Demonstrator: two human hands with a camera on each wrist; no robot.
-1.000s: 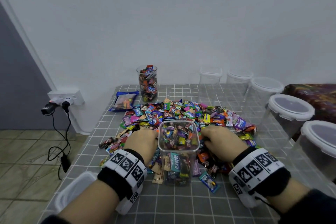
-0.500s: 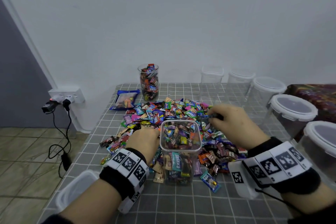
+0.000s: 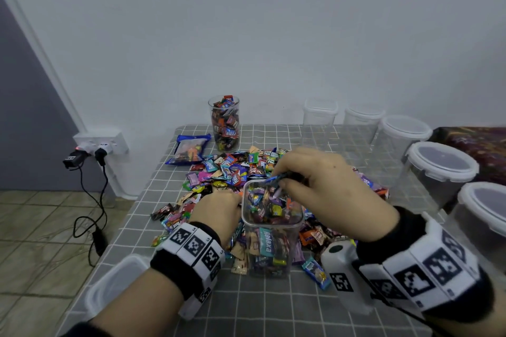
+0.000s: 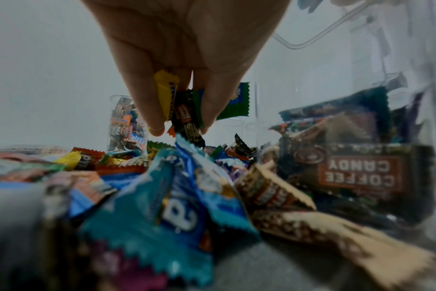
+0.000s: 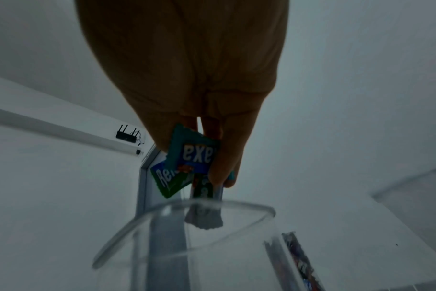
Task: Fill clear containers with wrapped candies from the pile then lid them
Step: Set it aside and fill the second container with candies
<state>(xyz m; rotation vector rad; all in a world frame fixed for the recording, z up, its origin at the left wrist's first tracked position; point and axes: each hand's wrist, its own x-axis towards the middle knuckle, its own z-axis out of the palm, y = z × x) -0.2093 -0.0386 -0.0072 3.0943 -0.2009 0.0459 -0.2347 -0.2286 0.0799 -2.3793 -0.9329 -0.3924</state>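
A clear square container (image 3: pixel 272 243), nearly full of wrapped candies, stands near the table's front in the head view. Behind and beside it spreads the candy pile (image 3: pixel 232 169). My right hand (image 3: pixel 315 189) hovers over the container's far rim, pinching a few wrapped candies (image 5: pixel 190 161) above the open rim (image 5: pixel 187 212). My left hand (image 3: pixel 216 210) sits low in the pile just left of the container, its fingers pinching a few candies (image 4: pixel 184 106), yellow, black and green.
A tall clear cup (image 3: pixel 224 123) filled with candies and a blue snack bag (image 3: pixel 189 149) stand at the back left. Several lidded clear containers (image 3: pixel 440 167) line the right side. A loose lid (image 3: pixel 115 284) lies at the front left edge. Wall sockets with cables (image 3: pixel 90 150) hang left.
My right hand lifted out of the pile at the container's right, swung back and then came over the container's opening with candies. My left hand stayed in the pile.
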